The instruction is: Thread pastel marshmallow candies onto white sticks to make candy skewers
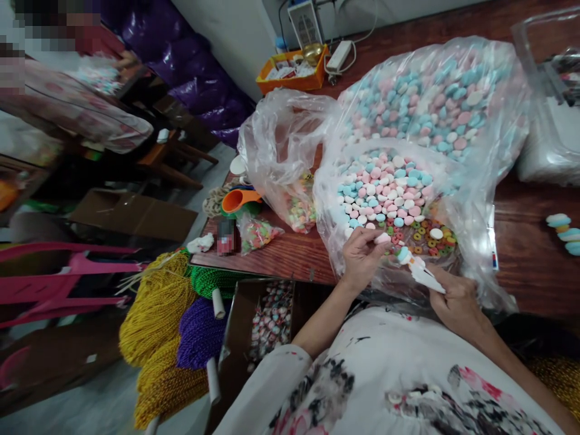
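Between the fingertips of my left hand [365, 254] is a small pink-and-white bead [382, 238]. My right hand [455, 299] grips the lower end of a white strip [426, 275]; a white and a blue bead sit at its upper tip, close to my left fingers. Just beyond both hands lies an open clear plastic bag with loose pink, blue and white round beads [385, 190]. Small green, red and yellow rings [426, 238] lie in the plastic at its near side, with one white bead on top of them.
Behind stands a larger bag of pastel beads [426, 103]. Left on the table [290, 260] are an orange scoop [240, 200] and small bags of rings. A strung piece [564, 232] lies at right. A box [233, 326] and yellow cord bundles [156, 308] are below left; another person is beyond.
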Tool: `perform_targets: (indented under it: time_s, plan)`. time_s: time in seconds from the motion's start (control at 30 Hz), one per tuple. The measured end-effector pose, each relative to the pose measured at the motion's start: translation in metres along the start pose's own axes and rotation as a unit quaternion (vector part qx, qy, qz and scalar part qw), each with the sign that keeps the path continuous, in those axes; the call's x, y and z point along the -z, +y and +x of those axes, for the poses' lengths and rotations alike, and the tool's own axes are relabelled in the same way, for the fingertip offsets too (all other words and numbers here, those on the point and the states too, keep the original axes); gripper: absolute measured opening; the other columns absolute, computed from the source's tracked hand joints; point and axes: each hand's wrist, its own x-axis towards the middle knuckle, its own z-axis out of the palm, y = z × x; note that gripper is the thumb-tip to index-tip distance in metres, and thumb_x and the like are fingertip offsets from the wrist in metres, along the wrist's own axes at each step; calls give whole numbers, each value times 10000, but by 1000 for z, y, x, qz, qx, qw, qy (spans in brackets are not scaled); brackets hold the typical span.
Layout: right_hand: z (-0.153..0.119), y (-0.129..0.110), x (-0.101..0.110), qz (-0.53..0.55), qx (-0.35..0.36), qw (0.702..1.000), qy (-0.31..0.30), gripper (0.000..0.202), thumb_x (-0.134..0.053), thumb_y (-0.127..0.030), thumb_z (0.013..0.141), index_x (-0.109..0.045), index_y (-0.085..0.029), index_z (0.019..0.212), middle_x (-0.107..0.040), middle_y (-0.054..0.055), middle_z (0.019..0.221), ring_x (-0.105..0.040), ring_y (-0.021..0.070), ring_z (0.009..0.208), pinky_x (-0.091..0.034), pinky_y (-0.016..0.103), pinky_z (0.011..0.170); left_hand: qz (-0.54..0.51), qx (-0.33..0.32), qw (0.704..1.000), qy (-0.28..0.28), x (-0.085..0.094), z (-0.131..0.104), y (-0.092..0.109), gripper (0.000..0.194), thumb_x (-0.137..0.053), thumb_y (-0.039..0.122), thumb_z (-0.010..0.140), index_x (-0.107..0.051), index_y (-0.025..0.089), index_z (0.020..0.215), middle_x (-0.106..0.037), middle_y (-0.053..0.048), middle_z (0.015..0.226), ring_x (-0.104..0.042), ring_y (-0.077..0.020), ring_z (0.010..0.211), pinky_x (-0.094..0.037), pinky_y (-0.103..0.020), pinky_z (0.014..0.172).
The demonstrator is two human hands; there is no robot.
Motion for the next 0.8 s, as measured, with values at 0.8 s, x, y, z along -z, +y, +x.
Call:
perform_targets:
  time_s: [0.8]
  plan:
    - [23,-39,-20,309,-162,929,123,186,-598,-285,980,-726,-194,879,-483,-47,564,-411,100,491,-349,249,495,80,-180,980,40,-19,19,31,226,-757,149,882,-762,252,1083,-759,-24,1020,-756,-156,965,-639,-336,876]
